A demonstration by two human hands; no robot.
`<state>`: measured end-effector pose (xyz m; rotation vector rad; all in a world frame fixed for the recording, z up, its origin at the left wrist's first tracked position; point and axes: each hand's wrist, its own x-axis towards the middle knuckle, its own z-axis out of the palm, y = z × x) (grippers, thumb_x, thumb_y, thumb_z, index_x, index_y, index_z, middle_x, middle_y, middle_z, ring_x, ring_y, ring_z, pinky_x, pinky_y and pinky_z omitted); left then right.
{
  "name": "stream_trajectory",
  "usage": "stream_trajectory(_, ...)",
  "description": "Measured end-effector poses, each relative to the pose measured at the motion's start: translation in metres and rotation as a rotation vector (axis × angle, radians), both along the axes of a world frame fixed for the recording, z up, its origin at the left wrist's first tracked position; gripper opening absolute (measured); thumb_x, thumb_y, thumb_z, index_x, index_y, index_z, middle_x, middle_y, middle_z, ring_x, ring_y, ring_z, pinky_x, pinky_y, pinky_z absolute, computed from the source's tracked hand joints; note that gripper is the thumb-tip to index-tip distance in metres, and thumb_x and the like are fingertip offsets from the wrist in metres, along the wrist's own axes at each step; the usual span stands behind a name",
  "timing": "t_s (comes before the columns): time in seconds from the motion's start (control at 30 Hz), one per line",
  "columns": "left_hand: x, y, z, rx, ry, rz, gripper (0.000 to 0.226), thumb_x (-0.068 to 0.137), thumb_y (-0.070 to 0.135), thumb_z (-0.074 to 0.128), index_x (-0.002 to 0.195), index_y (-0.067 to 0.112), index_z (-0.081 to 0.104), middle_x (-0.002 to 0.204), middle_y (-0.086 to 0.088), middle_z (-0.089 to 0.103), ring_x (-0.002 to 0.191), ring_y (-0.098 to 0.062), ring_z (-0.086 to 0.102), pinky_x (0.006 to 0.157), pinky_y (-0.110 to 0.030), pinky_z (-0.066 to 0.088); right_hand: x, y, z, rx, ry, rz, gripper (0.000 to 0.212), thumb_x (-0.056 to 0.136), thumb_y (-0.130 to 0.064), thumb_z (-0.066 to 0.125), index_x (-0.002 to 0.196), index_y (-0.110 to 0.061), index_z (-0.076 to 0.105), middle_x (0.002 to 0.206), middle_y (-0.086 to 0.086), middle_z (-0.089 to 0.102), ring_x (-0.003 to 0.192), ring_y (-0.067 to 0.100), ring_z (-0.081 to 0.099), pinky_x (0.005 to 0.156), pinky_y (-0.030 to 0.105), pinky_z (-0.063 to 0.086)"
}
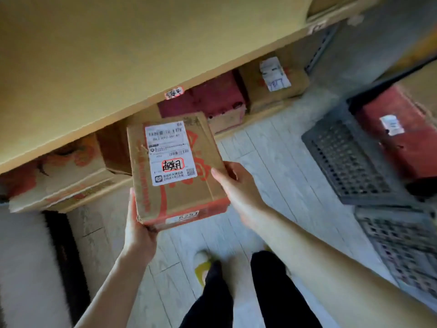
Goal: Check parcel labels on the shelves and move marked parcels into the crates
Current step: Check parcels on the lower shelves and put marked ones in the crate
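Note:
I hold a brown cardboard parcel with red print in front of the shelf, its top facing me. Its white label carries barcodes and a handwritten mark boxed in red. My left hand grips the parcel's near left corner from below. My right hand holds its right edge, thumb on top. A dark grey slatted crate stands on the floor at the right with a red parcel inside it. A second grey crate sits nearer, at the lower right.
A wide yellow shelf board overhangs the upper half of the view. Under it stand several parcels: a red-printed carton at left, a red box, a labelled brown box. My legs and a slipper are on the pale plank floor.

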<state>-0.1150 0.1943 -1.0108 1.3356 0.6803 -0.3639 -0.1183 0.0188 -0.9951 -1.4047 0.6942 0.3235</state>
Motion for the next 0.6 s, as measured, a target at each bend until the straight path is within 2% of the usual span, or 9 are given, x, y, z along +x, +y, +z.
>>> stream_trajectory(0.07,-0.015,-0.036,0.013,0.019,0.045,-0.138,0.059,0.099,0.040,0.028,0.061,0.042,0.073,0.063,0.019,0.070,0.054,0.004,0.064,0.061,-0.022,0.055,-0.030,-0.036,0.017,-0.004,0.077,-0.138,0.011,0.088,-0.026,0.059,0.087,-0.015,0.059,0.091,0.006,0.065,0.088,0.021,0.062,0.081,0.031,0.048)
stream_trajectory(0.17,-0.035,-0.103,0.033,0.016,0.072,-0.340,0.061,0.099,0.043,0.025,0.063,0.040,0.075,0.067,0.018,0.072,0.061,0.002,0.067,0.076,-0.030,0.049,-0.078,-0.097,0.040,-0.029,0.116,-0.331,0.012,0.087,-0.028,0.060,0.078,-0.023,0.054,0.081,-0.008,0.060,0.074,0.004,0.057,0.061,0.014,0.045)
stream_trajectory(0.23,-0.050,-0.151,0.046,0.026,0.087,-0.445,0.061,0.100,0.041,0.023,0.069,0.033,0.075,0.065,0.018,0.072,0.059,0.003,0.067,0.076,-0.030,0.046,-0.109,-0.142,0.053,-0.038,0.126,-0.448,0.010,0.087,-0.026,0.060,0.081,-0.021,0.055,0.080,-0.010,0.059,0.072,0.001,0.055,0.053,0.008,0.043)
stream_trajectory(0.33,-0.075,-0.229,0.061,0.048,0.065,-0.623,0.048,0.097,0.048,0.021,0.096,0.030,0.065,0.075,0.016,0.074,0.069,0.001,0.069,0.077,-0.033,0.047,-0.158,-0.211,0.076,-0.036,0.128,-0.576,0.011,0.088,-0.025,0.059,0.093,-0.016,0.055,0.084,-0.008,0.059,0.076,0.004,0.056,0.055,0.011,0.043)
stream_trajectory(0.43,-0.113,-0.305,0.077,0.114,0.052,-0.731,0.055,0.084,0.063,0.038,0.115,0.026,0.064,0.105,0.004,0.072,0.100,-0.014,0.067,0.095,-0.044,0.046,-0.218,-0.282,0.091,-0.009,0.121,-0.678,0.007,0.091,-0.024,0.056,0.085,-0.020,0.055,0.085,-0.006,0.060,0.076,0.007,0.057,0.061,0.020,0.042)
stream_trajectory(0.47,-0.128,-0.329,0.082,0.121,0.050,-0.751,0.055,0.084,0.062,0.041,0.116,0.024,0.064,0.109,0.000,0.070,0.107,-0.019,0.063,0.098,-0.044,0.045,-0.237,-0.304,0.097,0.001,0.125,-0.713,0.010,0.091,-0.023,0.055,0.082,-0.022,0.054,0.082,-0.007,0.059,0.074,0.007,0.057,0.061,0.021,0.043)
stream_trajectory(0.5,-0.143,-0.355,0.086,0.142,0.030,-0.771,0.047,0.089,0.056,0.040,0.111,0.023,0.066,0.103,0.000,0.071,0.105,-0.020,0.063,0.094,-0.040,0.047,-0.257,-0.326,0.099,0.012,0.131,-0.749,0.010,0.092,-0.023,0.055,0.082,-0.022,0.053,0.081,-0.007,0.059,0.072,0.007,0.057,0.060,0.021,0.044)
stream_trajectory(0.53,-0.158,-0.379,0.092,0.171,-0.003,-0.816,0.039,0.094,0.049,0.038,0.100,0.024,0.068,0.090,0.006,0.072,0.095,-0.016,0.065,0.086,-0.032,0.049,-0.276,-0.346,0.104,0.021,0.143,-0.783,0.008,0.092,-0.022,0.055,0.084,-0.021,0.054,0.082,-0.006,0.060,0.071,0.007,0.058,0.060,0.022,0.045)
stream_trajectory(0.6,-0.186,-0.426,0.105,0.251,-0.066,-0.893,0.038,0.098,0.039,0.036,0.075,0.027,0.063,0.060,0.016,0.068,0.067,-0.004,0.062,0.066,-0.021,0.043,-0.313,-0.381,0.107,0.028,0.164,-0.840,0.006,0.091,-0.023,0.056,0.090,-0.017,0.058,0.087,0.000,0.065,0.076,0.012,0.062,0.067,0.027,0.051)
